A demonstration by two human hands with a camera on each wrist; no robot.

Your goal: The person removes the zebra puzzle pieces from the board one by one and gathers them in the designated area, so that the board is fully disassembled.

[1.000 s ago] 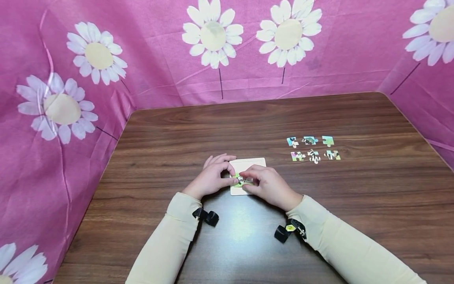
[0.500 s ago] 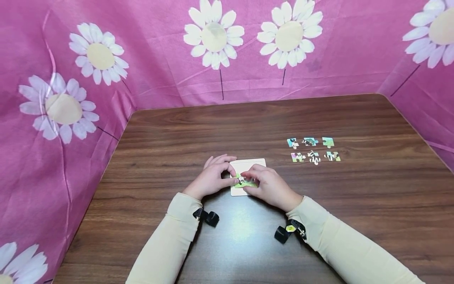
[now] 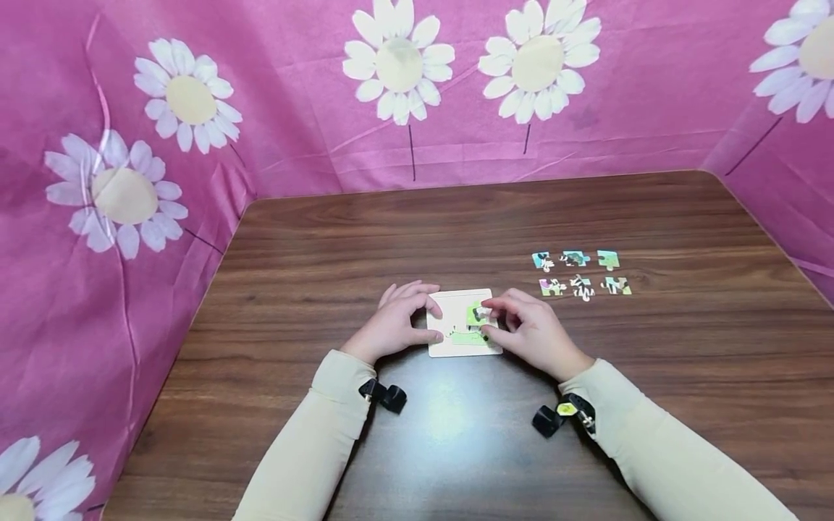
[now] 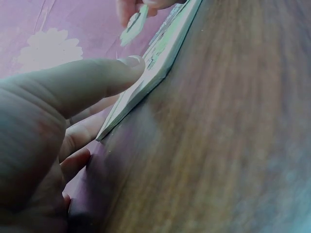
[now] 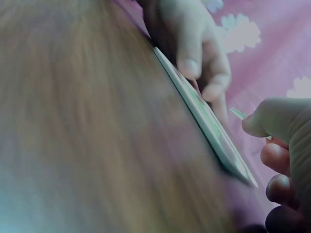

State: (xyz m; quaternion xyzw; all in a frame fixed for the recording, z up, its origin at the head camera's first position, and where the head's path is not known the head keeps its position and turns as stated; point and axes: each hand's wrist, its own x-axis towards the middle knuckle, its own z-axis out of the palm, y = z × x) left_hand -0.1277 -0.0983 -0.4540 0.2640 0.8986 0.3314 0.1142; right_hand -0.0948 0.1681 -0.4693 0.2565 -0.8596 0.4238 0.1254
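Note:
In the head view, a small cream puzzle board (image 3: pixel 445 352) lies in front of the person, with a faint outline picture and a green strip on it. My left hand (image 3: pixel 394 325) holds the board's left edge, thumb and index finger resting on its top. My right hand (image 3: pixel 531 329) pinches a green jigsaw piece (image 3: pixel 474 314) between thumb and index finger over the board's right part. From the left wrist, the piece (image 4: pixel 133 30) shows tilted and raised off the board (image 4: pixel 167 48). Only its thin corner appears in the right wrist view.
Several loose jigsaw pieces (image 3: pixel 580 275) lie in two rows on the brown wooden table (image 3: pixel 339 246), beyond the right hand. A pink cloth with white daisies (image 3: pixel 287 94) hangs behind the table and along its sides.
My right hand has lifted the jigsaw piece from the board's left part and moved right with it. The left hand stays at the board's left edge, its thumb and index finger now farther apart.

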